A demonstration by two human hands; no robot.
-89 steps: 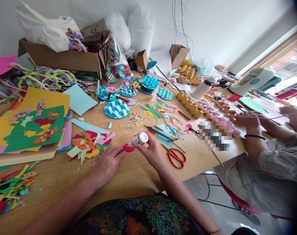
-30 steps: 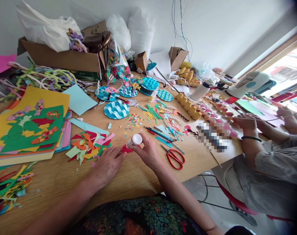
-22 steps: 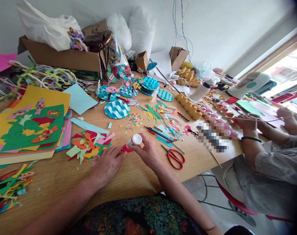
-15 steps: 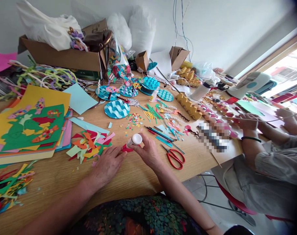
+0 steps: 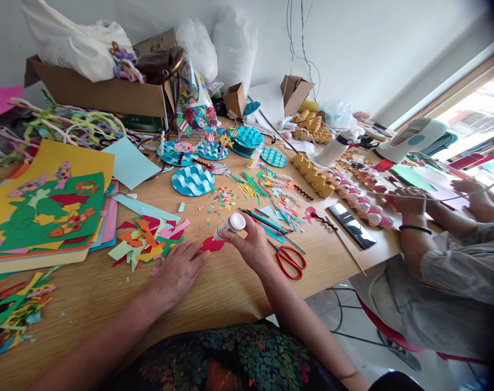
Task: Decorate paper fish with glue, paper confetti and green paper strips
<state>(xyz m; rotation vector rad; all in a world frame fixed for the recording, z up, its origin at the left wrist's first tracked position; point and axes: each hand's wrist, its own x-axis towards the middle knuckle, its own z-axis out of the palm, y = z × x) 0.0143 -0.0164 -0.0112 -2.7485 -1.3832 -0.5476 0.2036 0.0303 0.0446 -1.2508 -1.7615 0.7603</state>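
Note:
My right hand (image 5: 253, 247) grips a white glue stick (image 5: 229, 225), its flat white end tilted up and its lower end over a small red paper cutout (image 5: 213, 244). My left hand (image 5: 179, 274) lies flat on the table with fingers stretched out, the fingertips at the cutout's left edge. Its grip on the paper is only a light touch, if any. Red-handled scissors (image 5: 291, 260) lie beside my right wrist. Coloured paper scraps (image 5: 143, 241) are heaped beyond my left hand, and tiny confetti dots (image 5: 222, 200) are scattered past the glue stick.
Pens (image 5: 263, 220) lie beyond my right hand, with a phone (image 5: 352, 225) and a thin stick (image 5: 350, 250) farther right. Stacked coloured sheets (image 5: 102, 217) fill the left. Blue wavy paper discs (image 5: 192, 180) stand behind. A co-worker's arm (image 5: 413, 231) rests at the right.
My right hand has shifted slightly right and up with the glue stick, which leans more, uncovering more of the red cutout. My left hand stays nearly in place.

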